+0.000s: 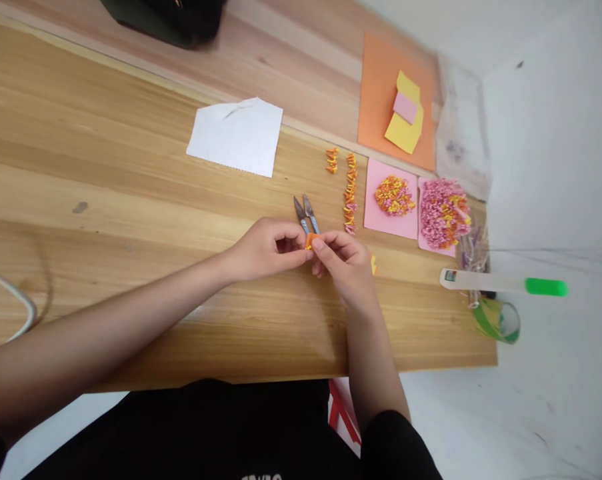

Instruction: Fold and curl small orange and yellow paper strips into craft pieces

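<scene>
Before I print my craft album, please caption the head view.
Left hand and right hand hold an orange piece near snips.

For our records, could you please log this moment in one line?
left hand: at orange piece; right hand: pinching orange piece; scissors: on table, blades apart; white paper: on table

1 cam, head-worn, looking fwd & down over the table [105, 220] from its near side, pretty close, w/ left hand [267, 251] & right hand [349, 267] abt mid-view, wall [555, 167] at right.
</scene>
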Demonstrator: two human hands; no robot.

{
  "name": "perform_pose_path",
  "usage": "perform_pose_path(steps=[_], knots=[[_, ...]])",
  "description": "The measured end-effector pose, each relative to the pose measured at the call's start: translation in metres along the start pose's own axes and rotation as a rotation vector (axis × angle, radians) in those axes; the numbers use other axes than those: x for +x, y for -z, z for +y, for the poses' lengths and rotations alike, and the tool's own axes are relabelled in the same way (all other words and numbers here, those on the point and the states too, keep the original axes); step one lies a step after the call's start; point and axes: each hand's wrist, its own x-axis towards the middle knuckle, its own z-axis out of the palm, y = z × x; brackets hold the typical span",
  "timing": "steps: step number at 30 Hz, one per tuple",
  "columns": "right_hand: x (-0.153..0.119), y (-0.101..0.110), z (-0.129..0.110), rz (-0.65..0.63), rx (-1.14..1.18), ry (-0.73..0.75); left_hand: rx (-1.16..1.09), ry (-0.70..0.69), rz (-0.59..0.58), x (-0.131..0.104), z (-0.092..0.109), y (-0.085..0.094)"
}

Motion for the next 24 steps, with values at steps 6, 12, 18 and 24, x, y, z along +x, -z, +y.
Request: perform_pose_path(steps=[6,12,18,24], knots=[[-0.0001,0.0010,-0.0024,-0.011,-0.011,-0.013,0.010,0.006,0.004,0.0003,0.0011,0.0001],[0.0007,0.0014,-0.0004,-0.033,-0.027,0.002,-0.001,0.009,0.002,0.0002,-0.0004,0.0002],[0.0014,0.0008,0.0006,-0.010,-0.025,-0.019,-0.010,0.001,0.001,0.0007,-0.0008,-0.0006],[0.0017,-0.0001,-0.0022,-0.014,-0.016,-0.046,0.017,-0.008,0.002,-0.0002,-0.0002,0.0003]])
